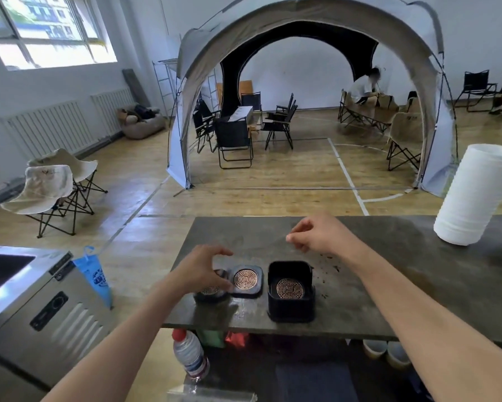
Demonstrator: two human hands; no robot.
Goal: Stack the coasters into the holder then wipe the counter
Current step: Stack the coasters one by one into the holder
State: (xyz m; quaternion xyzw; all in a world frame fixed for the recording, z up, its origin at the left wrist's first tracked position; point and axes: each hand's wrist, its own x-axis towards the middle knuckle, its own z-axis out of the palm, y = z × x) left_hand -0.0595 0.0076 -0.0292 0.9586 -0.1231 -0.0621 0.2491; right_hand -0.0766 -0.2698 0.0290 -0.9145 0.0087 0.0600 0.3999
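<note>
A black square coaster holder [291,307] stands near the front edge of the dark stone counter [374,285], with a copper-patterned coaster [290,288] lying inside it. Left of the holder lies a loose black coaster [247,281] with the same copper disc. Further left sits a short pile of coasters [210,294], partly hidden under my left hand [203,269]. That hand's thumb and fingers pinch the left edge of the loose coaster. My right hand [320,235] hovers above the counter behind the holder, fingers loosely curled and holding nothing. Dark crumbs [328,264] are scattered right of the holder.
A white paper towel roll [473,195] stands on the counter's right end. A water bottle [190,355] stands below the counter's front edge, and a metal appliance [26,309] is at the left. Folding chairs and a tent fill the room beyond.
</note>
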